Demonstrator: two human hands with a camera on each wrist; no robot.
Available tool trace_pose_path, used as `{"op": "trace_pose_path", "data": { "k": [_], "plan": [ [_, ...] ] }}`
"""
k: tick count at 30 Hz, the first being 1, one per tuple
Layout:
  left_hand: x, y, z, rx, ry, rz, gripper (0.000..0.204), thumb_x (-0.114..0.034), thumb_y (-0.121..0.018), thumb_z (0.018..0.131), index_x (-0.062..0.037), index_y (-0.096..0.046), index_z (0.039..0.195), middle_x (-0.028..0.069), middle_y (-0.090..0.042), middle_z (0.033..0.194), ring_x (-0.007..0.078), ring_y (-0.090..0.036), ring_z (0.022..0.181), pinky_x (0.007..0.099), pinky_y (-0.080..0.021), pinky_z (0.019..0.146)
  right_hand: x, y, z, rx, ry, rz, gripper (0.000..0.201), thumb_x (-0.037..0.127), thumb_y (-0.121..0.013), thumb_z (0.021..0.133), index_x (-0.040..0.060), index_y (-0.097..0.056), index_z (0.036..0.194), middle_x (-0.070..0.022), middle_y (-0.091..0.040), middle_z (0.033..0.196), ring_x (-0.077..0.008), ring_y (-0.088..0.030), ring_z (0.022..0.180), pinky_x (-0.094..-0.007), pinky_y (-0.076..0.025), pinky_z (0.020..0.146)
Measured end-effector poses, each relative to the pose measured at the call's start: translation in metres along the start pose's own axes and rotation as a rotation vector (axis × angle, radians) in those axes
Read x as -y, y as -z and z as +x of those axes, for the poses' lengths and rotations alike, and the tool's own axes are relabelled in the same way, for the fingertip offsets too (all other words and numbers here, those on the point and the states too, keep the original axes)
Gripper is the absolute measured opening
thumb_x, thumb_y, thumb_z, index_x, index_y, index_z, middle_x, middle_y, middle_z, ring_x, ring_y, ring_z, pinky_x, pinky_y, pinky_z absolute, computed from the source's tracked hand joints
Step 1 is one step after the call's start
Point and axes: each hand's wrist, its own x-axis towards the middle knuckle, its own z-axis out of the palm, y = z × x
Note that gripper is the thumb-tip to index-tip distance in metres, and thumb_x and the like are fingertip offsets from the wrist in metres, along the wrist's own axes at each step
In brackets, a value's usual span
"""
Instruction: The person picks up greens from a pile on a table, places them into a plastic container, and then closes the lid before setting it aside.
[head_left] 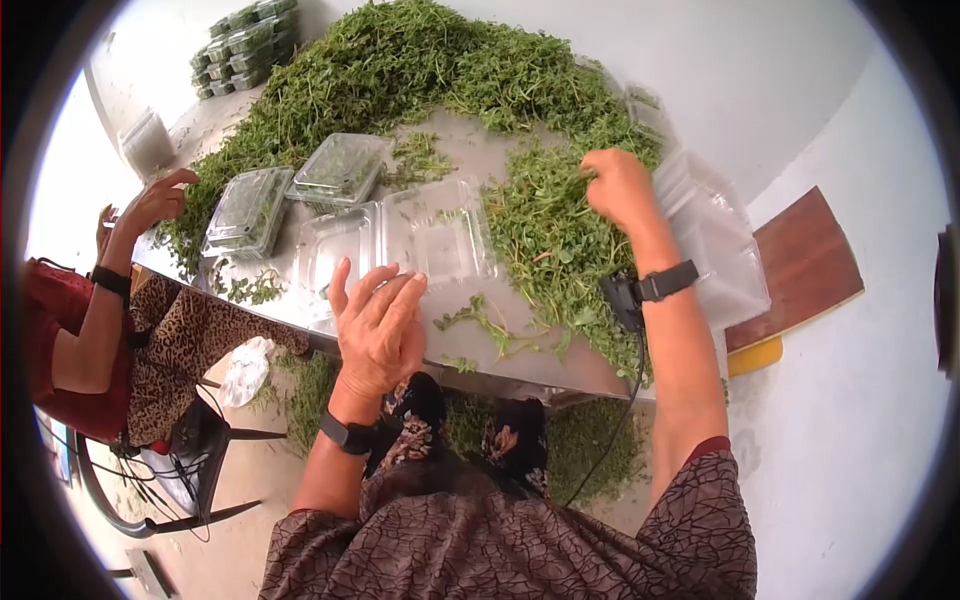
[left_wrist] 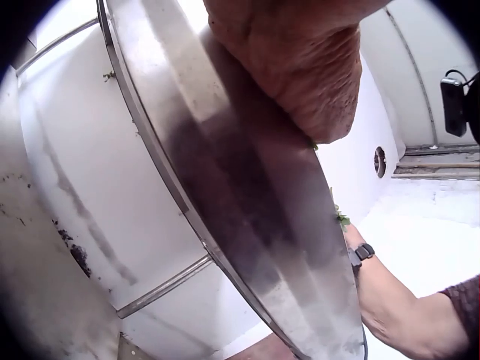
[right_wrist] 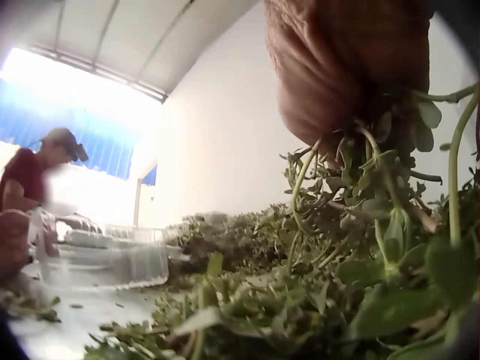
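My right hand (head_left: 620,190) is over the near-right part of a heap of leafy green sprigs (head_left: 545,225). In the right wrist view its curled fingers grip several sprigs (right_wrist: 386,176), with stems hanging below. My left hand (head_left: 378,330) is held with loosely extended fingers at the near side of an open clear plastic clamshell box (head_left: 435,225), overlapping it in the head view. Nothing shows in its grasp. The underside of the left hand (left_wrist: 300,67) appears beside the metal table edge. A few loose sprigs (head_left: 490,325) lie right of the left hand.
Two closed clamshell boxes (head_left: 250,210) stand left on the metal table (head_left: 400,345). Stacked filled boxes (head_left: 245,48) are at the back left. Nested clear boxes (head_left: 710,235) stand at the right. Another person's hand (head_left: 160,203) is at the left edge. A chair (head_left: 205,465) stands below.
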Motion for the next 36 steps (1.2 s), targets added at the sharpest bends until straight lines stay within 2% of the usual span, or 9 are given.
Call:
{"op": "trace_pose_path", "data": {
  "k": [3,8,10,11,15,20,24,30,36],
  "plan": [
    [0.000,0.000,0.000,-0.019,-0.015,0.001,0.046,0.005,-0.056,0.063,-0.0079,-0.062,0.106,0.0052,-0.066,0.095,0.0261,-0.059,0.102,0.0502,-0.023,0.110,-0.002,0.018,-0.008,-0.245,-0.018,0.308,0.028,0.001,-0.058,0.070,0.0107,-0.071,0.092,-0.0184,-0.067,0.084,-0.0350,-0.064,0.078,-0.0414,-0.051,0.072],
    [0.000,-0.001,-0.001,-0.002,-0.012,0.020,0.044,0.006,-0.056,0.064,-0.0078,-0.062,0.105,0.0059,-0.066,0.096,0.0262,-0.059,0.102,0.0500,-0.023,0.110,0.005,0.027,-0.029,-0.121,-0.061,0.245,0.028,0.006,-0.061,0.073,0.0099,-0.070,0.099,-0.0192,-0.066,0.081,-0.0350,-0.064,0.082,-0.0433,-0.049,0.077],
    [0.001,-0.001,-0.001,-0.011,-0.023,0.021,0.044,0.006,-0.056,0.064,-0.0086,-0.062,0.105,0.0041,-0.066,0.096,0.0245,-0.059,0.100,0.0493,-0.025,0.109,0.007,0.023,-0.037,0.045,-0.058,0.112,0.035,0.014,-0.065,0.077,0.0077,-0.066,0.111,-0.0193,-0.066,0.098,-0.0346,-0.062,0.097,-0.0416,-0.047,0.087],
    [0.001,-0.001,-0.001,-0.010,-0.016,0.025,0.044,0.006,-0.056,0.064,-0.0086,-0.062,0.105,0.0041,-0.066,0.096,0.0245,-0.059,0.100,0.0493,-0.025,0.109,0.009,0.025,-0.040,0.110,-0.066,0.071,0.054,0.023,-0.070,0.077,0.0077,-0.055,0.127,-0.0203,-0.053,0.129,-0.0351,-0.053,0.115,-0.0413,-0.042,0.098],
    [0.000,-0.002,0.000,-0.034,-0.011,0.019,0.041,0.006,-0.057,0.065,-0.0080,-0.063,0.103,0.0042,-0.066,0.095,0.0245,-0.059,0.099,0.0483,-0.026,0.109,0.005,0.006,-0.047,0.036,0.000,0.028,0.070,0.027,-0.074,0.074,0.0114,-0.046,0.136,-0.0202,-0.040,0.140,-0.0370,-0.046,0.122,-0.0439,-0.039,0.101],
    [0.000,0.000,0.000,-0.028,0.017,0.016,0.035,0.003,-0.060,0.068,-0.0069,-0.064,0.101,0.0055,-0.067,0.096,0.0256,-0.060,0.101,0.0497,-0.027,0.109,0.012,0.009,-0.039,0.387,-0.012,-0.072,0.079,0.032,-0.077,0.071,0.0156,-0.040,0.138,-0.0191,-0.039,0.140,-0.0378,-0.047,0.121,-0.0469,-0.040,0.099],
    [-0.001,-0.001,0.000,-0.034,0.026,-0.002,0.037,0.003,-0.061,0.068,-0.0070,-0.065,0.103,0.0062,-0.067,0.094,0.0254,-0.060,0.100,0.0497,-0.027,0.109,0.012,-0.004,-0.034,0.240,0.009,-0.061,0.044,0.009,-0.068,0.069,0.0117,-0.065,0.113,-0.0182,-0.065,0.103,-0.0346,-0.063,0.094,-0.0430,-0.049,0.084],
    [0.004,-0.004,0.001,-0.081,-0.014,-0.030,0.040,0.005,-0.057,0.067,-0.0085,-0.065,0.104,0.0037,-0.064,0.084,0.0233,-0.060,0.094,0.0481,-0.029,0.108,0.003,-0.001,-0.042,-0.100,0.016,0.180,0.030,0.004,-0.060,0.067,0.0068,-0.071,0.095,-0.0185,-0.068,0.087,-0.0356,-0.064,0.082,-0.0417,-0.051,0.076],
    [0.006,-0.003,0.001,-0.052,-0.015,-0.066,0.040,0.005,-0.057,0.066,-0.0084,-0.065,0.104,0.0044,-0.063,0.086,0.0236,-0.060,0.095,0.0482,-0.028,0.108,0.004,0.006,-0.046,-0.227,-0.178,0.746,0.022,0.001,-0.061,0.072,-0.0016,-0.069,0.092,-0.0094,-0.066,0.073,-0.0107,-0.057,0.068,-0.0261,-0.044,0.062]
  ]
}}
